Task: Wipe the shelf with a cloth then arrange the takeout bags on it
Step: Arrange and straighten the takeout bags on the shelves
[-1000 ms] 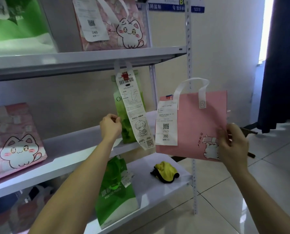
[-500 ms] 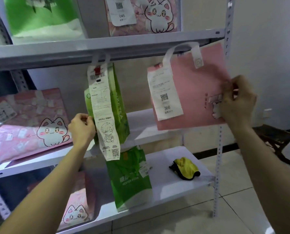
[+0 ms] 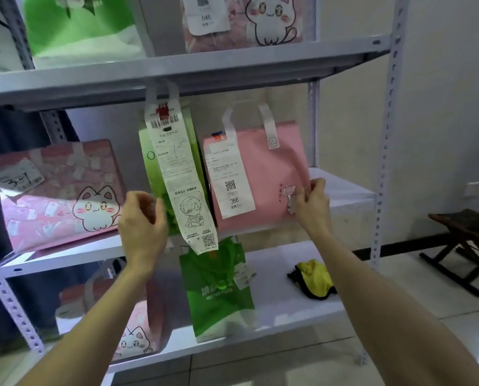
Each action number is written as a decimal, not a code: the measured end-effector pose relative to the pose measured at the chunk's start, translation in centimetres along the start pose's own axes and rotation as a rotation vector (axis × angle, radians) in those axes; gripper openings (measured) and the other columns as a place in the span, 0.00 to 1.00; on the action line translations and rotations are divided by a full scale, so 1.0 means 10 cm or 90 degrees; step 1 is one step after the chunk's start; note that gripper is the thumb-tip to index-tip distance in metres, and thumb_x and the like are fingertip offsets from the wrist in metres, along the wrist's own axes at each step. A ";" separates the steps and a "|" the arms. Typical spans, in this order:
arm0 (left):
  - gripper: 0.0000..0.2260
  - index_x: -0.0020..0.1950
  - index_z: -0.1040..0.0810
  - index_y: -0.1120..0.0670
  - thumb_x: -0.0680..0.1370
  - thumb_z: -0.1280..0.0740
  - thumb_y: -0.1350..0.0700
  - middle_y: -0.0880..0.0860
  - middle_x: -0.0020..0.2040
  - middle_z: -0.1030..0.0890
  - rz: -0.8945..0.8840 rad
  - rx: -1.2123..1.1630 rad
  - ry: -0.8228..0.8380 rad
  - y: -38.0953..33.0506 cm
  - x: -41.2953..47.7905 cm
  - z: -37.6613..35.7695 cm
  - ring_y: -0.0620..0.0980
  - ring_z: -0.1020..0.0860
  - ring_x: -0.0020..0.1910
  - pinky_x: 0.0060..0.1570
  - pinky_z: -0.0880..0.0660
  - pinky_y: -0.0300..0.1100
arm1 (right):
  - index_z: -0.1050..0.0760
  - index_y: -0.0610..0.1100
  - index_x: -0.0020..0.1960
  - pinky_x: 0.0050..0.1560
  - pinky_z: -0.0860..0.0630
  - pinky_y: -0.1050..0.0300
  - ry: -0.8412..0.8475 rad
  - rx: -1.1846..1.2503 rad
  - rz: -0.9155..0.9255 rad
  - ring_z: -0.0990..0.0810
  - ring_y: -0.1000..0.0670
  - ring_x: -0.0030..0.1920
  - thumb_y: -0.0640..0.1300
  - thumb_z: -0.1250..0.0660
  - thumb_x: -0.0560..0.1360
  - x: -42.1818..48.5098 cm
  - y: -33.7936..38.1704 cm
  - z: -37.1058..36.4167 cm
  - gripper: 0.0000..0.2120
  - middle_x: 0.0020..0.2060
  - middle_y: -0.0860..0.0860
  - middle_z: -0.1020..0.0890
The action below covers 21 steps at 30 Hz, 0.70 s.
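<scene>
Head view: we look along two bare forearms reaching toward a metal rack. The left hand point(image 3: 142, 227) has its fingers loosely curved and spread apart, thumb just beside the lower left edge of a tall green bag point(image 3: 198, 162), clasping nothing we can see. A long receipt point(image 3: 177, 174) hangs down that bag's front. The right hand point(image 3: 312, 207) pinches the lower right edge of a pink bag point(image 3: 277, 174), upright at the middle shelf point(image 3: 344, 190) just right of the green bag; we cannot tell whether it rests there. On the lower shelf point(image 3: 288, 310) a green pizza bag point(image 3: 218, 291) stands, with a yellow cloth point(image 3: 313, 278) lying to its right. Farther left on the middle shelf leans a pink cat bag point(image 3: 65, 190). Beyond the rack, a dark stool point(image 3: 469, 238) stands by the wall.
</scene>
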<state>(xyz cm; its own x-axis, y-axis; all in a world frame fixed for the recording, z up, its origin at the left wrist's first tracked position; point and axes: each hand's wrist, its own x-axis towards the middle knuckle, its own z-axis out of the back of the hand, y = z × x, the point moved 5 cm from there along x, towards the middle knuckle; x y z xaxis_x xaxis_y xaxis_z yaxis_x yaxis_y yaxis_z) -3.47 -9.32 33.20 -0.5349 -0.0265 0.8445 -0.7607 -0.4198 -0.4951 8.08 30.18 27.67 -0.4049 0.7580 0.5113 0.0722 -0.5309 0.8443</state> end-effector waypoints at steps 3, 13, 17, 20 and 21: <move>0.06 0.59 0.25 0.48 0.84 0.31 0.51 0.46 0.48 0.21 -0.133 -0.022 0.152 -0.43 -0.36 -0.36 0.41 0.21 0.43 0.42 0.22 0.37 | 0.29 0.51 0.60 0.41 0.28 0.52 0.047 0.029 -0.007 0.20 0.54 0.45 0.61 0.44 0.85 0.03 -0.02 -0.05 0.15 0.46 0.57 0.19; 0.25 0.82 0.34 0.45 0.85 0.32 0.49 0.55 0.84 0.45 0.052 0.001 0.323 -0.61 -0.67 -1.46 0.60 0.41 0.84 0.82 0.36 0.59 | 0.20 0.46 0.51 0.50 0.23 0.51 0.029 0.048 -0.011 0.18 0.51 0.47 0.48 0.40 0.87 0.51 -0.28 0.22 0.12 0.44 0.52 0.16; 0.17 0.71 0.30 0.45 0.84 0.29 0.52 0.51 0.75 0.28 0.159 -0.127 0.331 -0.56 -0.53 -1.82 0.53 0.25 0.72 0.65 0.25 0.49 | 0.23 0.43 0.52 0.50 0.24 0.46 0.048 -0.010 -0.026 0.19 0.42 0.50 0.49 0.42 0.88 0.56 -0.49 0.25 0.14 0.45 0.47 0.17; 0.17 0.66 0.30 0.43 0.82 0.27 0.50 0.48 0.72 0.26 0.134 -0.090 0.339 -0.51 -0.61 -1.92 0.42 0.25 0.59 0.58 0.29 0.44 | 0.24 0.44 0.54 0.47 0.29 0.51 0.075 -0.053 -0.043 0.20 0.42 0.50 0.49 0.43 0.88 0.59 -0.57 0.22 0.13 0.45 0.50 0.18; 0.17 0.65 0.30 0.42 0.82 0.26 0.50 0.48 0.71 0.27 0.124 -0.075 0.341 -0.49 -0.63 -1.94 0.37 0.25 0.54 0.56 0.30 0.43 | 0.24 0.44 0.55 0.47 0.30 0.51 0.083 -0.060 -0.050 0.20 0.42 0.51 0.49 0.43 0.88 0.60 -0.57 0.22 0.12 0.46 0.51 0.19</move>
<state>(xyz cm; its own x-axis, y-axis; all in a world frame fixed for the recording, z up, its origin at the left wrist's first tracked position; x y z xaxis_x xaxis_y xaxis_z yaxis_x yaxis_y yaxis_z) -3.51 10.49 26.32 -0.7566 0.3833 0.5298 -0.6496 -0.3479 -0.6760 7.23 38.53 26.28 -0.5208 0.7464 0.4144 -0.0481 -0.5103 0.8587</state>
